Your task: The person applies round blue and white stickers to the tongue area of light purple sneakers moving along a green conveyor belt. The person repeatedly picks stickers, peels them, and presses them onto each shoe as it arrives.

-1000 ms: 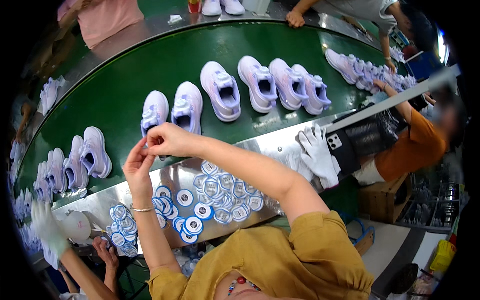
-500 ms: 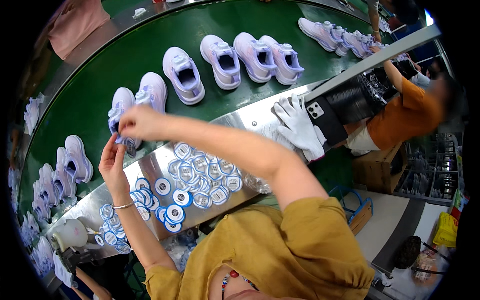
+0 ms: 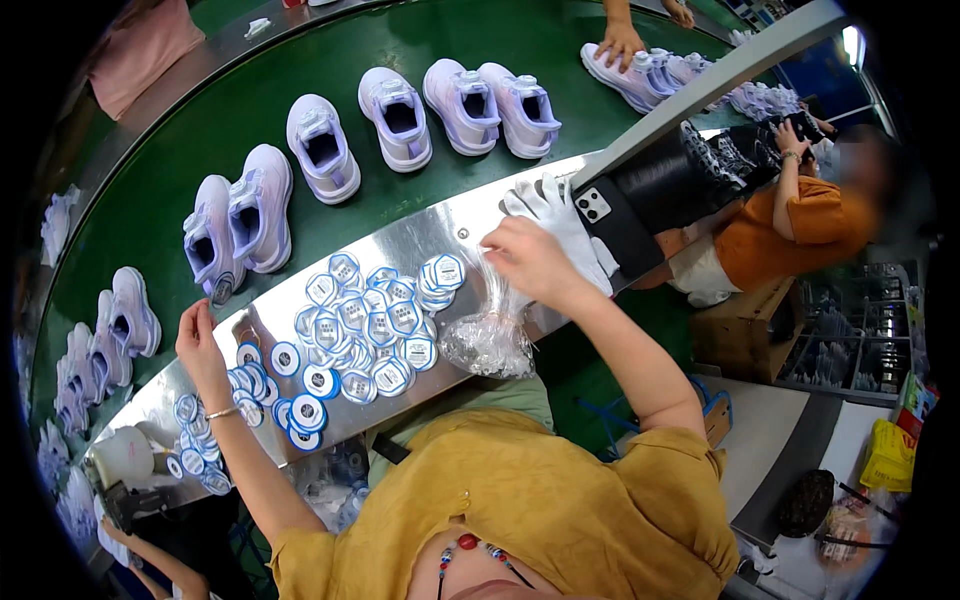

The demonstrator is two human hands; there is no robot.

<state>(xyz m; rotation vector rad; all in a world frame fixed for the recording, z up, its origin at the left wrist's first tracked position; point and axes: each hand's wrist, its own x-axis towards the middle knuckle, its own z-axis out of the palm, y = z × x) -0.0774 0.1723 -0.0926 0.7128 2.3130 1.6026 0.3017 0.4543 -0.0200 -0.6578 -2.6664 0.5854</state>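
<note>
My left hand (image 3: 201, 350) is beside the heel of a pale lilac sneaker (image 3: 209, 237), its fingers drawn together. A small round tag (image 3: 222, 288) hangs at that heel, close to my fingertips; whether they touch it is unclear. Its mate (image 3: 261, 208) stands against it on the right. My right hand (image 3: 535, 264) is over the metal ledge, thumb and fingers closed at the top of a bundle of clear thin plastic strands (image 3: 492, 342). Many round blue-and-white tags (image 3: 352, 315) lie heaped on the ledge between my hands.
More lilac sneakers (image 3: 322, 150) line the green belt (image 3: 420, 215). White gloves (image 3: 560, 225) and a dark phone (image 3: 612, 222) lie right of my right hand. A slanted metal bar (image 3: 700, 95) crosses there. A person in orange (image 3: 825, 228) and another's hand (image 3: 620, 45) are farther off.
My right hand has left the sneaker and moved right to the clear strands. My left hand has dropped slightly from the sneaker. Another person's hand now rests on a far sneaker.
</note>
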